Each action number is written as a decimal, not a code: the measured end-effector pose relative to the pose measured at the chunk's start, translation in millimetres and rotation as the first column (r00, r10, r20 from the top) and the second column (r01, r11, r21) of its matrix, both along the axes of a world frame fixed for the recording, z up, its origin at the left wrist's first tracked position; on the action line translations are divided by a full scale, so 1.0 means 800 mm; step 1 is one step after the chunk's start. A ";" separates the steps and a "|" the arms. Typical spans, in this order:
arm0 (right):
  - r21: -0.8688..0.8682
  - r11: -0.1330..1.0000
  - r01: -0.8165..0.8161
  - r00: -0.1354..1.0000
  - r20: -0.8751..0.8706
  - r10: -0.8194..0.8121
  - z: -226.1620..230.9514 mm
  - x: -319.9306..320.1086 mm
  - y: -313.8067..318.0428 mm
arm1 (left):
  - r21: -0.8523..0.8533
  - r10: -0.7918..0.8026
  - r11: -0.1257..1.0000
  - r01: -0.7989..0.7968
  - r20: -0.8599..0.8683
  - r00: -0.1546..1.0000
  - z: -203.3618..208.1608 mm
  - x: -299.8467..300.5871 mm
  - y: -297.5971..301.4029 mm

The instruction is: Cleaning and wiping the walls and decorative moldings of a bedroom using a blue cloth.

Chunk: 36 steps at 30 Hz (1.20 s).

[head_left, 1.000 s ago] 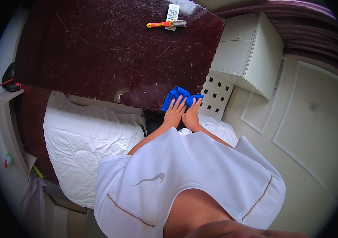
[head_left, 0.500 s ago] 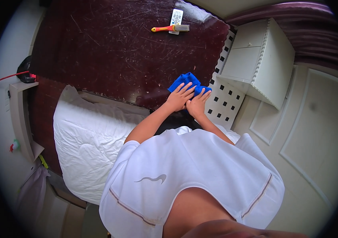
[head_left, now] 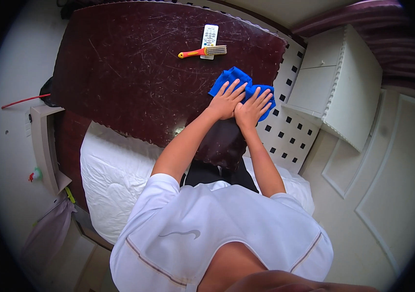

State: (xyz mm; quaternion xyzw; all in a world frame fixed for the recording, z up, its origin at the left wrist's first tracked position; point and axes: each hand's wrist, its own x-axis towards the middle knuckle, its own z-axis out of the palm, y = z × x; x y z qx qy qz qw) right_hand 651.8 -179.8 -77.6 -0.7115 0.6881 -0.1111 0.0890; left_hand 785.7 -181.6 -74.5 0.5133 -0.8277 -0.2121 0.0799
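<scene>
A folded blue cloth (head_left: pixel 234 79) lies at the right edge of the dark red wooden table (head_left: pixel 134 63), part of it reaching past the edge. My left hand (head_left: pixel 226 101) presses flat on its left half, fingers spread. Beside it, my right hand (head_left: pixel 253 109) rests on the cloth's right half with the fingers stretched out; the two hands touch near the thumbs. Farther off on the tabletop, a brush (head_left: pixel 202 52) with a red and yellow handle lies across a white remote control (head_left: pixel 210 36).
A white cabinet (head_left: pixel 348 92) with a drawer stands to the right, beyond black-and-white checked flooring (head_left: pixel 292 134). White bedding (head_left: pixel 115 175) lies below the table's near edge. At left are a low grey shelf (head_left: pixel 44 151) and a black bag (head_left: pixel 46 92) near a red stick (head_left: pixel 25 100).
Both hands have moved forward with the cloth, away from my body, and my arms are straighter. The cloth is spread wider. The whole view has shifted a little.
</scene>
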 end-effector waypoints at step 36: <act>-0.112 0.974 -0.199 0.978 -0.093 0.189 -0.033 0.021 -0.215 | 0.037 0.227 0.973 -0.227 0.006 0.974 -0.017 0.013 -0.178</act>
